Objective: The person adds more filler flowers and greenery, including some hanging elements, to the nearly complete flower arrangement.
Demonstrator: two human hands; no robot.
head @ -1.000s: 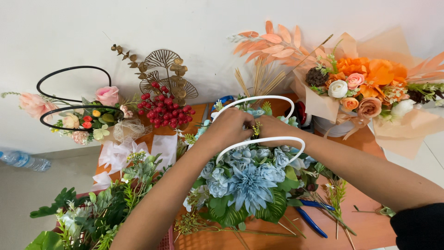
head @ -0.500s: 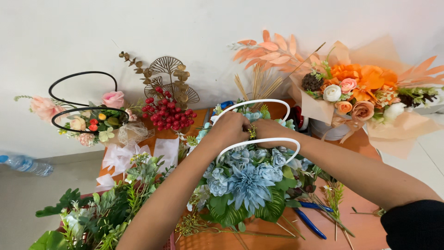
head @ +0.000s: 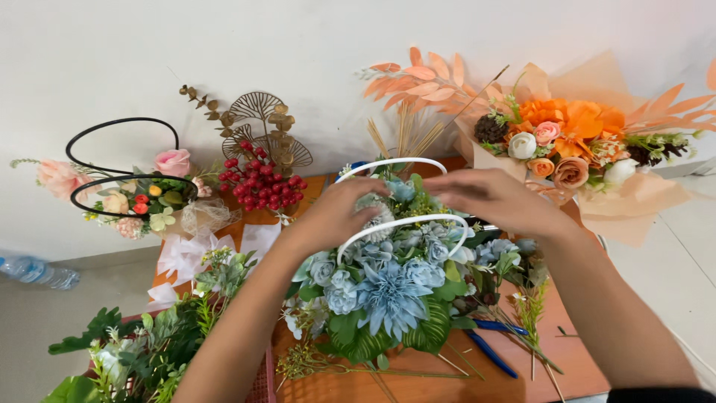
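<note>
The blue flower arrangement [head: 395, 291] sits at table centre, your left hand [head: 335, 213] and right hand [head: 496, 198] curled on its top at 12 o'clock; pressing may tip its white hoops [head: 403, 224].

Few packages show, and no labels, signs or screens. At three o'clock, a peach paper wrap [head: 634, 198] fans out in stiff angular folds around an orange bouquet at the far right of the bench [head: 582, 373]. At nine o'clock, a white tissue wrap with ribbon [head: 183, 254] lies crumpled on the bench's left edge below a black wire frame. At eight o'clock, on the floor, a clear plastic bottle [head: 33, 270] lies on its side, partly cut off by the picture's edge.
</note>
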